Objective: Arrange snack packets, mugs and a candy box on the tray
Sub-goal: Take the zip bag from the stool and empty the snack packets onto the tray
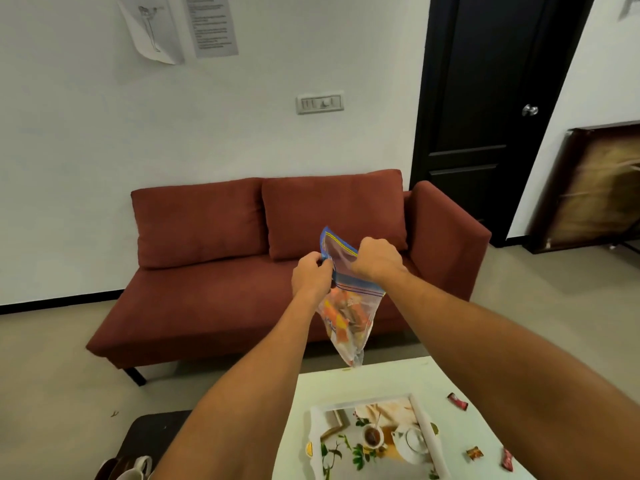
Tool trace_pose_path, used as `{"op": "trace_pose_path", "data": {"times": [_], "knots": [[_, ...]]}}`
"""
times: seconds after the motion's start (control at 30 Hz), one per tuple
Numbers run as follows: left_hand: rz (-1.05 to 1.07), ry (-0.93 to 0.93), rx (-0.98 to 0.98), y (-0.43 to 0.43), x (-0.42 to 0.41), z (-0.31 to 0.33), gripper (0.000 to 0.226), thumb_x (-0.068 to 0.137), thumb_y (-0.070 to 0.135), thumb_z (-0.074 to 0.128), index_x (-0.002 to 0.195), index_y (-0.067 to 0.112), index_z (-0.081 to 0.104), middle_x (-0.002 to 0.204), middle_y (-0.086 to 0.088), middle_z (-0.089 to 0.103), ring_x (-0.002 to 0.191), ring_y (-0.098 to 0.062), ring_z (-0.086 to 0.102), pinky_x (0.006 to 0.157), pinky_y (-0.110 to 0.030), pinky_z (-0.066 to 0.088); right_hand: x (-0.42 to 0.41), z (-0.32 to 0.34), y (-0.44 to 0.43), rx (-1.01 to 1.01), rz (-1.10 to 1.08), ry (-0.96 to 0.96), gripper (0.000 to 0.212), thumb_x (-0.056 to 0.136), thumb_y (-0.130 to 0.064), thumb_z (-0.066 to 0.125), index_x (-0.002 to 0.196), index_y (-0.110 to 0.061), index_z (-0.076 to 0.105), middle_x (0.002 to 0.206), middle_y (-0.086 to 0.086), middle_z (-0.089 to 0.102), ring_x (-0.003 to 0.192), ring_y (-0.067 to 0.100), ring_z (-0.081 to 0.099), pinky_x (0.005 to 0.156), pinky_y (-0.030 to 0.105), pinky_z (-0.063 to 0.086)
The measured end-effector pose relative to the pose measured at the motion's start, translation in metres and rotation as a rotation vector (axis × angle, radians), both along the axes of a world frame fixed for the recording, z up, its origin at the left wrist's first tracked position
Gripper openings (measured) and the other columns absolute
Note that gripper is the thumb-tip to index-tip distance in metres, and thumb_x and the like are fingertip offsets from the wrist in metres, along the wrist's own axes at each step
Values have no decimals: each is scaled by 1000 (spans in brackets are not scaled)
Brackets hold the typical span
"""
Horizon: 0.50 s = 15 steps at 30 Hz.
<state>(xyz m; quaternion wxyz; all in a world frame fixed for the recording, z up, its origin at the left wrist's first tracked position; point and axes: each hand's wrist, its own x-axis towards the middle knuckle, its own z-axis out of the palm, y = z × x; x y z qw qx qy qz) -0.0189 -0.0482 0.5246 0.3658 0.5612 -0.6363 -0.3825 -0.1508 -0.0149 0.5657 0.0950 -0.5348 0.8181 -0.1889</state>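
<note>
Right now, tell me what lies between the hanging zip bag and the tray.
Only bare white table. In the head view, nothing sits between the lowest corner of the zip bag and the far rim of the tray.

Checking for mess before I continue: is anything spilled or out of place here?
Yes: three small wrapped candies lie scattered on the white table, right of the tray rather than on it. Nothing else looks spilled.

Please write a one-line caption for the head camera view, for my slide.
The left hand and right hand grip a clear zip bag of snacks above the white table and tray.
</note>
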Motion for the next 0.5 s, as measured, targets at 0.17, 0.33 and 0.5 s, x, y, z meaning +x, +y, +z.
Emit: {"op": "trace_pose_path", "data": {"times": [0.17, 0.33, 0.5], "knots": [[11, 3, -25, -1, -4, 1, 22, 88, 25, 53, 76, 7, 58, 68, -7, 61, 60, -23, 61, 64, -49, 59, 0, -7, -9, -84, 208, 35, 32, 91, -32, 62, 107, -9, 46, 104, 18, 65, 95, 41, 65, 64, 38, 41], [56, -34, -76, -5, 21, 7, 25, 85, 24, 54, 61, 20, 51, 51, 6, 53, 37, -1, 49, 44, -23, 39, -21, -19, -14, 230, 215, 80, 29, 87, -35, 62, 102, -10, 64, 111, 14, 67, 102, 33, 66, 73, 36, 51], [12, -83, -9, -9, 43, 2, 18, 88, 25, 58, 78, 17, 70, 61, -6, 72, 52, -19, 67, 58, -34, 56, -26, -24, -12, 311, 218, 201, 35, 86, -32, 63, 115, -11, 64, 115, 9, 65, 105, 30, 65, 73, 35, 50]]}}
